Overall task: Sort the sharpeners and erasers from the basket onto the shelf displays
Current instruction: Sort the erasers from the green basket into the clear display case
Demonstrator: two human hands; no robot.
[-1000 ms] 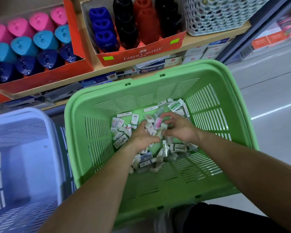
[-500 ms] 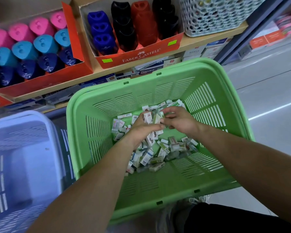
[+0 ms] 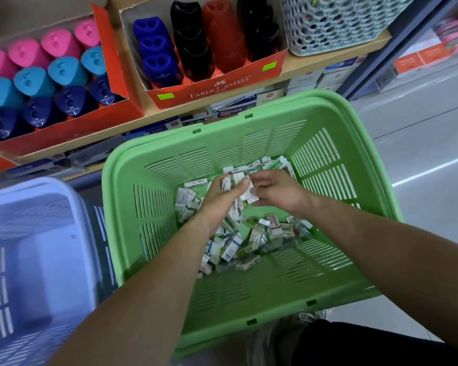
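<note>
Stock under inspection: erasers (image 3: 249,239), heaped loose at the bottom of the green basket (image 3: 111,186). None is seen on the shelf (image 3: 328,55) so far.

The left hand (image 3: 220,199) is down in the heap, its fingers clenched round a clutch of several erasers. The right hand (image 3: 278,192) meets it, fingers (image 3: 262,178) pinching one white eraser at the top of that clutch.

Step in hand, as judged: building a handful for transfer.

Recommendations:
- Lay each piece flat against the last so the bundle stays square.
- Keep labels outward so kinds can be told apart.
- Stop adding before the grip loosens.
- Lift straight up, clear of the basket wall.

Materials:
- The erasers are small rectangular blocks. Most wear printed paper sleeves, and some look film-wrapped and glossy, so likely slippery against each other.
- The basket is rigid moulded plastic with slotted walls and floor.
- The sharpeners (image 3: 156,67) on the shelf are smooth, rounded plastic shells with two holes on top, standing in rows in red card trays (image 3: 217,92).
- No sharpener can be made out in the basket.
</note>
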